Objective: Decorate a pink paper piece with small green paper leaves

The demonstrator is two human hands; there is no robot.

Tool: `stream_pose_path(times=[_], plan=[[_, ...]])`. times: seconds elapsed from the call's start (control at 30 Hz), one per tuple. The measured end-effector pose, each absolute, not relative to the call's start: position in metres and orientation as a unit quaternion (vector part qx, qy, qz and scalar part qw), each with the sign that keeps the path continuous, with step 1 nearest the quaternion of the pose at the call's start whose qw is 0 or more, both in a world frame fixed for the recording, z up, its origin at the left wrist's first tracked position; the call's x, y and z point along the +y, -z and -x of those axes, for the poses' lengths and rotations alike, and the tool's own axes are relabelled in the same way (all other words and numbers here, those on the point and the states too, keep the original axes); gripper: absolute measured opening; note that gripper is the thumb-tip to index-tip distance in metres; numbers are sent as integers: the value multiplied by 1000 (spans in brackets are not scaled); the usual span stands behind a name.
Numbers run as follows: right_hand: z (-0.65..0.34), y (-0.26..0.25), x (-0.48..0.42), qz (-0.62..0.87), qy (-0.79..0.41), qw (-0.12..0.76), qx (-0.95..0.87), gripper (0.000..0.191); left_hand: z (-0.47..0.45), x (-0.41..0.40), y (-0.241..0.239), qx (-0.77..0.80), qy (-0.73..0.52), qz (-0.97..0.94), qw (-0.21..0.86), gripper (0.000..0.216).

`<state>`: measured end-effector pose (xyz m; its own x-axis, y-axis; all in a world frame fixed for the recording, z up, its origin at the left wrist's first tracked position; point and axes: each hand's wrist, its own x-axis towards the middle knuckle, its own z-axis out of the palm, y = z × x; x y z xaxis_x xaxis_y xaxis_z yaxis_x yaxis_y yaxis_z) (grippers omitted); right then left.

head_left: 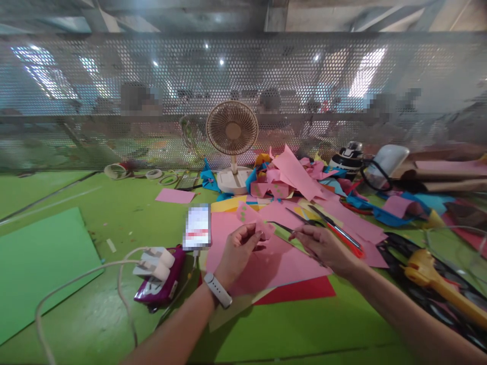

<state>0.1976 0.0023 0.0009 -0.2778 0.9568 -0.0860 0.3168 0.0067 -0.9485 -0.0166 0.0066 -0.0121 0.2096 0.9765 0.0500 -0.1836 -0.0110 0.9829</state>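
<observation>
My left hand (238, 248), with a white band on its wrist, pinches a small pink paper piece (247, 212) bearing green marks. In my right hand (323, 248) is a pair of dark tweezers (280, 225), their bent tip pointing left near the paper piece. Whether the tip touches the paper, I cannot tell. Both hands are over a large pink paper sheet (243, 281), which lies on a red sheet (304, 292). Just beyond my right hand lie dark scissors (297, 215) and a long slim tool with a red end (342, 235).
A fan (232, 129) stands at the back beside a heap of pink paper scraps (294, 170). On the left are a phone (197, 228), white plugs (155, 263) with cables, and a green sheet (41, 268). A yellow glue gun (437, 279) lies at right.
</observation>
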Motion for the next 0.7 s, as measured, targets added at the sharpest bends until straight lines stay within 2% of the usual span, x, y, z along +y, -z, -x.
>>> stream_pose_path(times=[0.7], plan=[[-203, -5, 4, 495, -353, 308, -732, 33, 14, 5, 10, 410, -477, -534, 565, 24]])
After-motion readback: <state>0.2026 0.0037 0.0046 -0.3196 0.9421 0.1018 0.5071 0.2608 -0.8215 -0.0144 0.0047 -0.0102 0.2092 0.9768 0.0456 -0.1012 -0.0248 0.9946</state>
